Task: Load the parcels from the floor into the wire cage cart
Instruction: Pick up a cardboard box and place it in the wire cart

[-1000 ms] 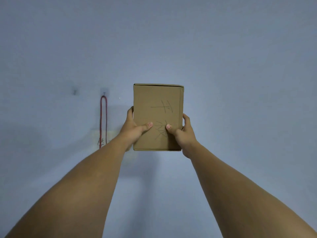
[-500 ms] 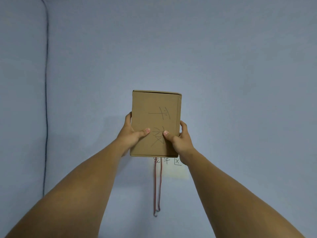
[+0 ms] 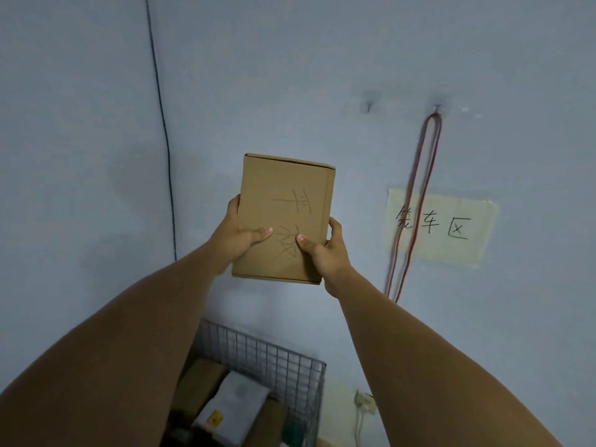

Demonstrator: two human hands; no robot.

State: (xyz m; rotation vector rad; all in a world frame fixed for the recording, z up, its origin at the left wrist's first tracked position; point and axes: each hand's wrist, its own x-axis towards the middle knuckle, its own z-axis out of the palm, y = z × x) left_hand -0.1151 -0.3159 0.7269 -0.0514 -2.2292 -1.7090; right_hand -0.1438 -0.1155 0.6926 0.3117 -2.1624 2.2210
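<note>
The cardboard box (image 3: pixel 290 188) is standing upright in mid-air in front of a pale blue wall (image 3: pixel 290 75), with its broad face toward the camera. Pencilled writing is showing on that face, too faint to read. The left hand (image 3: pixel 237 237) is clasping the box's lower left edge and the right hand (image 3: pixel 325 253) its lower right edge. Each thumb is lying flat across the front while the fingers are curling round behind, mostly out of sight. Most of the box is rising above the two hands, and its bottom edge is sitting just below the thumbs, level with the wrists.

Below it, the wire cage cart (image 3: pixel 267 356) is showing only one mesh corner; the left forearm is covering its near side and the picture's lower edge is cutting it off. Inside, a white parcel (image 3: pixel 235 404) is lying beside a brown carton (image 3: pixel 200 379); the darker items around them are too dim to make out.

Half a second ago the cart was not in view and the paper sign (image 3: pixel 451 227) was peeking out under the box. Now the sign is lying well to the right, with the red cord (image 3: pixel 416 204) hanging from a hook (image 3: pixel 437 107) across it. The black cable (image 3: pixel 164 130) is now running nearer the middle of the picture. The two-handed hold is looking unchanged.
</note>
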